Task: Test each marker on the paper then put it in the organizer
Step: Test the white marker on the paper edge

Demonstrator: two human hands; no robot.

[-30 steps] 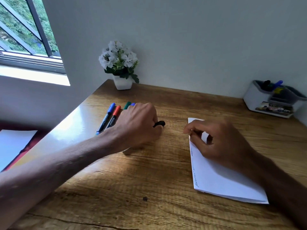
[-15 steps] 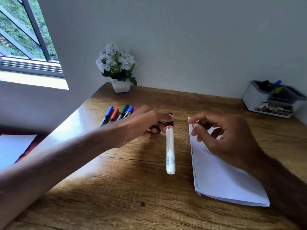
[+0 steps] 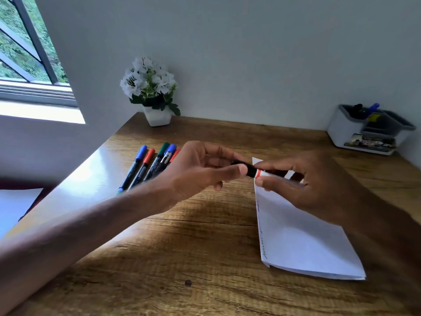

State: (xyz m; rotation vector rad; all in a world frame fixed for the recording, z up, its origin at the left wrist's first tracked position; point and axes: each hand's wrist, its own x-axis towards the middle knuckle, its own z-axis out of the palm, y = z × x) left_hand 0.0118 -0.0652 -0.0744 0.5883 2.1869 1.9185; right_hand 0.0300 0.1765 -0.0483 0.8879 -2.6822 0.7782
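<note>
A white marker with a black cap (image 3: 250, 171) is held level above the desk between both hands. My left hand (image 3: 200, 172) pinches the black cap end. My right hand (image 3: 303, 185) grips the white barrel, which its fingers mostly hide. Under my right hand lies the folded white paper (image 3: 303, 242) with a few pen marks along its left edge. Several capped markers (image 3: 150, 166) in blue, red and green lie side by side on the desk behind my left hand. The white and grey organizer (image 3: 348, 128) stands at the far right with a black and a blue marker in it.
A white pot of white flowers (image 3: 152, 92) stands at the back of the wooden desk (image 3: 182, 258) against the wall. A window is at the upper left. A white sheet (image 3: 16, 204) lies below the desk's left edge.
My left hand picked a marker up from the desk and swung it toward the paper. My right hand rose off the paper and took hold of the barrel.
</note>
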